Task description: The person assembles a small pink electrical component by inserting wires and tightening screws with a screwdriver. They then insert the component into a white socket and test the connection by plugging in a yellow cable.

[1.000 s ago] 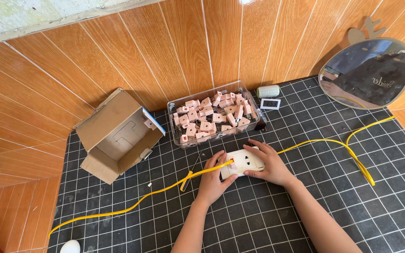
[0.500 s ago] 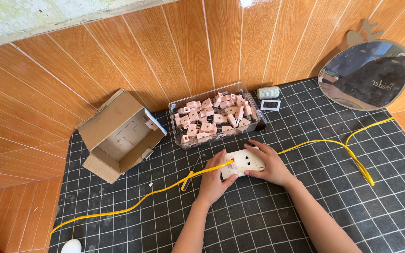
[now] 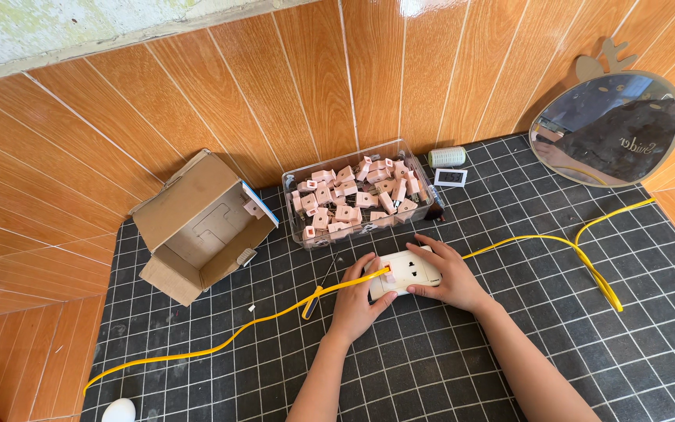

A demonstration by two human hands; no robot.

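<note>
on black mat (image 3: pixel 509 344), hands half-hide white socket (image 3: pixel 408 271).

Bright, even daylight; glare spot on wood panelling (image 3: pixel 412 6) at top centre; soft shadows under hands; sharp focus throughout; wide-angle bending toward frame edges.

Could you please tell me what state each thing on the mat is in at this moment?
Cardboard box: open, tipped on its side.
Clear tub: lidless, filled with pink blocks.
White socket plate: face up, held by both hands.
Left hand: gripping the plate's left end.
Right hand: gripping the plate's right end.
Yellow strap: slack across the mat.
Mirror: leaning against the wall.
</note>
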